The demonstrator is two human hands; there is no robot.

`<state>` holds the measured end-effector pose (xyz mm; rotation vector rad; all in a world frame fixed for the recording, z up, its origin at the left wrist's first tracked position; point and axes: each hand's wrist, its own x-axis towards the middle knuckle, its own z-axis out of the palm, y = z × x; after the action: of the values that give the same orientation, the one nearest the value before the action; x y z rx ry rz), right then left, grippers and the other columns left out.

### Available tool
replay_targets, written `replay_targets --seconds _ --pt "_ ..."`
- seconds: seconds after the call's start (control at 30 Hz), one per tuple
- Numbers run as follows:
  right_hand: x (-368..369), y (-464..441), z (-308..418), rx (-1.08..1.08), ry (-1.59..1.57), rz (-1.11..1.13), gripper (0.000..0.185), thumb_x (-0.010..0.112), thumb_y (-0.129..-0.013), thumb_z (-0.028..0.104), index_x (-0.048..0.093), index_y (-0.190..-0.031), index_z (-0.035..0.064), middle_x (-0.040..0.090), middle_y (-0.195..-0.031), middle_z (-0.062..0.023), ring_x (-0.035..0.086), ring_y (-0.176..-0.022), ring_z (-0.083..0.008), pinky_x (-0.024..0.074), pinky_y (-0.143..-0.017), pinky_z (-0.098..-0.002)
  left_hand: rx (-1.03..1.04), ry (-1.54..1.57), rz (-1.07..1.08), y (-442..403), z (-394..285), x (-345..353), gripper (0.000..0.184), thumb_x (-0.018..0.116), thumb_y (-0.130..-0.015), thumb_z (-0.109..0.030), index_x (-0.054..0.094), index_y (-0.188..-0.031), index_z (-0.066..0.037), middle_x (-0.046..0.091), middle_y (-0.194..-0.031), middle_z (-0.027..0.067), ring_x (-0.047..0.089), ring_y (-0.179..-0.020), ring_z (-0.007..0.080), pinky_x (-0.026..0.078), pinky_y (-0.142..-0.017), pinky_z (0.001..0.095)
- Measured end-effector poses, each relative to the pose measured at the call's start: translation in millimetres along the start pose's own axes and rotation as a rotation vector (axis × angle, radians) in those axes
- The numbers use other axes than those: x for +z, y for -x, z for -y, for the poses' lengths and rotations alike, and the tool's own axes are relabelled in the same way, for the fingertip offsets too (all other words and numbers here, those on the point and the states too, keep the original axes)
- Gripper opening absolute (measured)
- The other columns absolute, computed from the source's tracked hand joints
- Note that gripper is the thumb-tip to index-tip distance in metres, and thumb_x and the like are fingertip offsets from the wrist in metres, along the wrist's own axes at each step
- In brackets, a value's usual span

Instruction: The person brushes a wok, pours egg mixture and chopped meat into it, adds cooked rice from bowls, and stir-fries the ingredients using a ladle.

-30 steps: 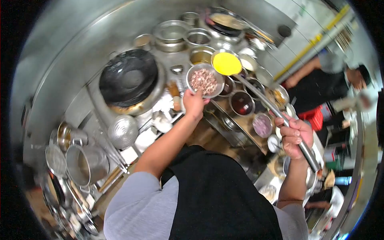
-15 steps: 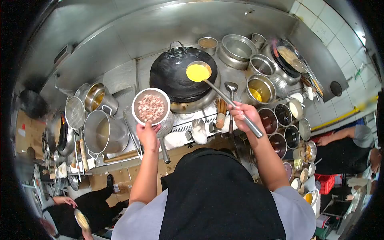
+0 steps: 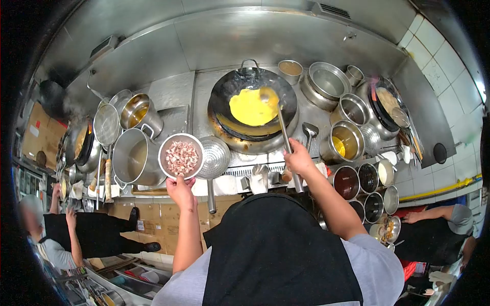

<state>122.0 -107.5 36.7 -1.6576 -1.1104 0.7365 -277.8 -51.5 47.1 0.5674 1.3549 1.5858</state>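
Clamping one bowl (image 3: 162, 157) in our left hand (image 3: 182, 191), we clasp one ladle (image 3: 284, 126) in our right hand (image 3: 300, 159) above one wok (image 3: 222, 94), behind the front edge of the counter (image 3: 171, 87).

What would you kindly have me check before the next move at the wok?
1. Left hand secure on the bowl: ok, gripping its near rim.
2. Chopped pieces inside the bowl: ok, none seen spilled.
3. Right hand firm on the ladle: ok, fingers wrapped around the handle.
4. Yellow liquid contained in the wok: ok, pooled inside the rim.
5. Bowl over the wok, should the pieces go in next: not ok, it is held off to the left.
6. Flame under the wok: cannot tell, hidden from this view.
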Motion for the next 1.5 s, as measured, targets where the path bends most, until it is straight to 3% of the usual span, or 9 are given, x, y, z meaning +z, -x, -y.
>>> replay_targets --seconds 0.2,0.43,0.5,0.6,0.73,0.8,0.97,1.27,1.5 --pt "-31.9 -60.4 9.1 0.56 -0.935 0.376 0.056 0.061 -0.089 -0.006 0.045 -0.142 -0.0022 0.064 -0.091 -0.0092 0.054 -0.055 -0.0132 0.0424 -0.044 -0.0274 0.029 -0.03 0.007 -7.3 -4.0 14.8 0.013 0.055 -0.097 0.0 0.044 -0.094 -0.004 0.056 -0.086 0.0079 0.06 -0.063 0.015 0.062 -0.062 0.0341" --pt "37.2 -12.3 -4.0 -0.235 0.215 -0.064 0.071 0.064 -0.091 -0.001 0.038 -0.157 -0.0001 0.068 -0.095 -0.0114 0.057 -0.054 -0.0158 0.0489 -0.049 -0.0336 0.059 -0.065 0.054 -7.6 -23.9 16.4 0.014 0.057 -0.098 -0.002 0.044 -0.094 -0.005 0.059 -0.089 0.0083 0.064 -0.066 0.0171 0.06 -0.059 0.0322" --pt "3.3 9.1 92.9 0.585 -0.386 0.247 0.07 0.061 -0.09 -0.004 0.038 -0.157 -0.0002 0.068 -0.099 -0.0153 0.058 -0.056 -0.0168 0.0484 -0.048 -0.0331 0.062 -0.054 0.076 -13.0 -25.5 19.3 0.015 0.057 -0.099 -0.002 0.044 -0.093 -0.005 0.059 -0.089 0.0081 0.064 -0.066 0.0169 0.06 -0.059 0.0319" --pt "-21.7 -46.1 29.4 0.644 -1.018 0.302 0.071 0.059 -0.089 -0.008 0.037 -0.157 0.0001 0.064 -0.097 -0.0142 0.058 -0.058 -0.0158 0.0437 -0.046 -0.0277 0.023 -0.027 0.145 -23.1 -23.2 27.3 0.015 0.058 -0.1 -0.002 0.045 -0.094 -0.005 0.06 -0.088 0.0081 0.064 -0.066 0.0172 0.06 -0.059 0.0318" --pt "12.0 -41.9 4.9 0.426 -0.22 0.125 0.068 0.061 -0.092 -0.004 0.041 -0.157 0.0028 0.066 -0.101 -0.0118 0.06 -0.063 -0.0143 0.0494 -0.05 -0.0304 -0.014 -0.016 0.216 -21.5 -30.0 41.7 0.015 0.058 -0.1 -0.002 0.045 -0.094 -0.006 0.06 -0.088 0.0078 0.064 -0.065 0.0169 0.059 -0.058 0.0316" --pt "42.0 -34.1 -93.6 -0.416 0.349 -0.199 0.072 0.065 -0.092 0.0 0.038 -0.159 0.0045 0.069 -0.097 -0.0106 0.058 -0.058 -0.0149 0.0533 -0.055 -0.0342 -0.011 -0.014 0.199 -17.9 -29.7 44.5 0.015 0.058 -0.1 -0.002 0.044 -0.094 -0.006 0.061 -0.09 0.0085 0.063 -0.065 0.0163 0.059 -0.058 0.0313" --pt "-27.7 -17.2 42.0 0.576 -0.575 0.337 0.067 0.058 -0.09 -0.006 0.038 -0.154 0.0004 0.062 -0.093 -0.0095 0.052 -0.053 -0.0119 0.0419 -0.042 -0.0301 0.035 -0.093 0.143 -3.6 -16.3 43.9 0.011 0.055 -0.098 0.0 0.046 -0.097 -0.006 0.062 -0.086 0.0079 0.064 -0.065 0.0169 0.058 -0.057 0.0306" --pt "11.3 6.0 -22.1 -0.048 0.143 0.041 0.07 0.064 -0.092 -0.002 0.039 -0.158 0.0022 0.07 -0.103 -0.0132 0.059 -0.071 -0.0129 0.0526 -0.066 -0.0302 0.029 -0.157 0.224 -3.8 -33.0 88.6 0.015 0.058 -0.098 -0.002 0.044 -0.091 -0.004 0.061 -0.088 0.0103 0.065 -0.062 0.0179 0.061 -0.056 0.0315" --pt "-31.5 -57.3 -41.9 0.471 -0.531 0.419 0.074 0.062 -0.091 -0.002 0.034 -0.16 0.0032 0.069 -0.089 -0.0154 0.065 -0.065 -0.0218 0.0523 -0.055 -0.0385 0.533 -0.828 0.437 -82.9 15.1 205.4 0.016 0.063 -0.089 -0.009 0.053 -0.081 0.0 0.063 -0.084 0.0196 0.065 -0.067 0.0333 0.053 -0.06 0.0444"
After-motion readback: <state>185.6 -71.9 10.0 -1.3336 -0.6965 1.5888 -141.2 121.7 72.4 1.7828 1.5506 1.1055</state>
